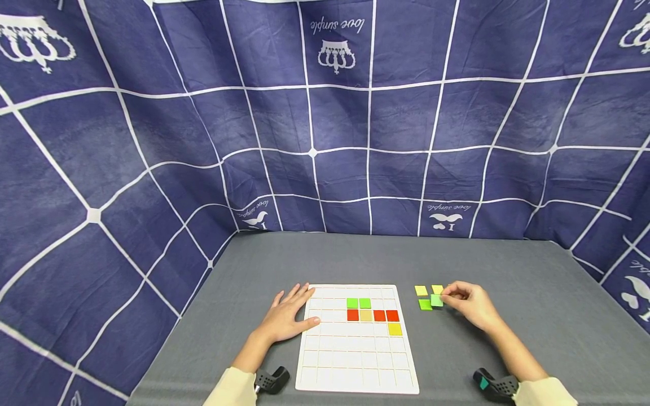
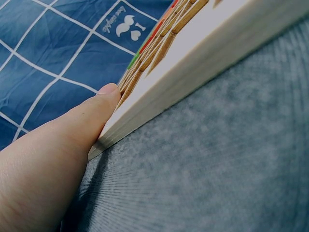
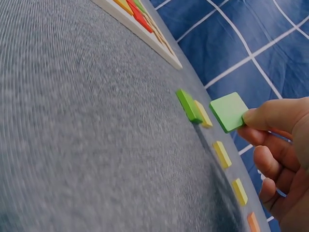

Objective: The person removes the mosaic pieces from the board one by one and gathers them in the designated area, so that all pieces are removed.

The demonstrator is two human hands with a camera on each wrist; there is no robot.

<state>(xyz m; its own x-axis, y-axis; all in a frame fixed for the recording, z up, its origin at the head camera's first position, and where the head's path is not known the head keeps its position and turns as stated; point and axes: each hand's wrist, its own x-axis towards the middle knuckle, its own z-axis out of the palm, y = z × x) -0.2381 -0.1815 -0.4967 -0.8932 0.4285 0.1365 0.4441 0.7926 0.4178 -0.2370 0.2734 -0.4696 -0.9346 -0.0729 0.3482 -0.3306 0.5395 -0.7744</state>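
A white square-grid board [image 1: 355,361] lies flat on the grey cloth, holding two green tiles [image 1: 358,303], three red tiles [image 1: 379,316], one tan tile [image 1: 365,316] and one yellow tile [image 1: 395,329]. My left hand [image 1: 289,317] rests with fingers spread at the board's left edge; its thumb [image 2: 104,108] touches that edge in the left wrist view. Between thumb and fingers my right hand [image 1: 471,304] pinches a light green tile [image 3: 228,112] by one corner, raised over the cloth. Below it lie another green tile [image 3: 189,107] and several yellow tiles [image 3: 222,154].
An orange tile [image 3: 253,222] lies at the bottom of the right wrist view, mostly hidden by the hand in the head view. Grey cloth [image 1: 335,256] covers the table. A blue curtain with white lines [image 1: 335,124] hangs behind and along the sides.
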